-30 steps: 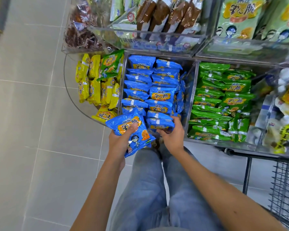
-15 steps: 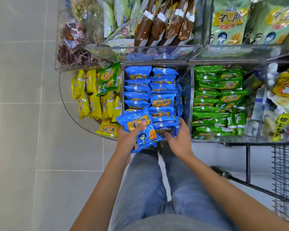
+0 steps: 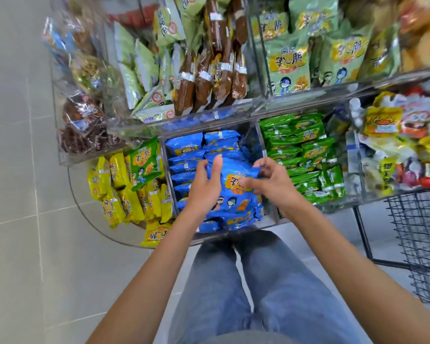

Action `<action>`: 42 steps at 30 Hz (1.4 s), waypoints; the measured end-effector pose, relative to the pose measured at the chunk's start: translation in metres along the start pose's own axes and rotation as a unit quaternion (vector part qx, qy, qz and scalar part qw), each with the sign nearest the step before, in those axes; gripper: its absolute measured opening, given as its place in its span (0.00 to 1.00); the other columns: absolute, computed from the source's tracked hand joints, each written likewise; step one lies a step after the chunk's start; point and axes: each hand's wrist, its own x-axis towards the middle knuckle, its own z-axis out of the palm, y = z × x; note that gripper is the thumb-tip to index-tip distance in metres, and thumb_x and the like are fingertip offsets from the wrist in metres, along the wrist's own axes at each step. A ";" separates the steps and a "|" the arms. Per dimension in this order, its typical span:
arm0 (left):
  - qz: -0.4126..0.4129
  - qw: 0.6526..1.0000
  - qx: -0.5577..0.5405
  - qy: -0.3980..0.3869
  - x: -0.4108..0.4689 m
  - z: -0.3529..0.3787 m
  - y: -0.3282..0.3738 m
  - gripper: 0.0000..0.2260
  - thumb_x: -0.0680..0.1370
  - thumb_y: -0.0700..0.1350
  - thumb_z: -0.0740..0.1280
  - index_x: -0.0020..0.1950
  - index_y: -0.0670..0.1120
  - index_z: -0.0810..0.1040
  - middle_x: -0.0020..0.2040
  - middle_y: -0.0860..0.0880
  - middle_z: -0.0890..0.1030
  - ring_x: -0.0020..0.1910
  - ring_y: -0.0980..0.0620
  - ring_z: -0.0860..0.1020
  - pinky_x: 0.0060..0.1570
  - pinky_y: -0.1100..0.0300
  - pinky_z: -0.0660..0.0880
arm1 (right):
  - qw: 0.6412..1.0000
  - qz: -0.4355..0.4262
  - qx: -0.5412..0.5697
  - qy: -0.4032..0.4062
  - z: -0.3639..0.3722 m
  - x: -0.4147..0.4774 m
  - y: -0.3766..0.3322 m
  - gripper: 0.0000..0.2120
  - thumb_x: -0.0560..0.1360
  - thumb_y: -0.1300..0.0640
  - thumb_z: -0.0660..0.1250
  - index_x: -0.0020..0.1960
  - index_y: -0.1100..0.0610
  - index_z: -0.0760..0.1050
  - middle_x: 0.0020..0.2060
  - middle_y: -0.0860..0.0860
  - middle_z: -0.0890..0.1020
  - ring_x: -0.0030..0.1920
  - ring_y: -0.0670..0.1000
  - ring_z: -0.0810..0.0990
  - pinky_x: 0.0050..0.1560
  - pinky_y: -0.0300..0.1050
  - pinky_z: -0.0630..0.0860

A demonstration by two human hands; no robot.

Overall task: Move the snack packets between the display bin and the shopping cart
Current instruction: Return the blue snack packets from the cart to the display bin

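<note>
Though crinkly, a glossy blue packet point(image 3: 232, 198) (rectangular).

The clear display bin point(image 3: 258, 137) holds yellow packets point(image 3: 119, 192) in its left compartment, blue packets point(image 3: 184, 147) in the middle and green packets point(image 3: 301, 142) to the right, while the far tier point(image 3: 308, 101) carries brown packets point(image 3: 209, 78) and pale green bags point(image 3: 288, 60).

Both bare forearms reach forward from the lower edge of the view, converging slightly. The left hand point(image 3: 204, 189) holds its thumb upright, with the fingers curled round the left edge of a blue packet point(image 3: 233, 202). The right hand point(image 3: 273, 184), fingers bent, pinches the packet's upper right edge; its fingertips are blurred.
</note>
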 end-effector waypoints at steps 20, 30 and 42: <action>0.117 0.993 0.000 0.010 0.053 -0.029 0.004 0.05 0.76 0.44 0.69 0.48 0.53 0.75 0.40 0.63 0.82 0.41 0.65 0.80 0.41 0.71 0.73 | 0.910 -0.074 -0.359 0.194 0.026 0.085 0.022 0.10 0.76 0.57 0.65 0.55 0.59 0.76 0.50 0.57 0.81 0.51 0.60 0.79 0.45 0.50 0.74; 0.165 0.982 0.030 -0.091 0.061 -0.018 0.032 0.05 0.73 0.45 0.72 0.47 0.47 0.79 0.41 0.57 0.82 0.41 0.60 0.80 0.43 0.63 0.77 | 0.983 -0.160 -0.087 0.029 -0.014 0.049 0.007 0.25 0.70 0.68 0.67 0.65 0.53 0.69 0.54 0.50 0.78 0.49 0.50 0.78 0.46 0.43 0.76; 0.292 0.768 0.568 -0.053 0.109 0.008 -0.001 0.25 0.82 0.52 0.52 0.78 0.48 0.51 0.79 0.52 0.48 0.77 0.54 0.44 0.74 0.54 0.40 | 0.944 -0.118 -0.139 0.274 -0.016 0.054 0.016 0.15 0.66 0.55 0.76 0.40 0.54 0.69 0.29 0.43 0.73 0.28 0.42 0.72 0.31 0.35 0.66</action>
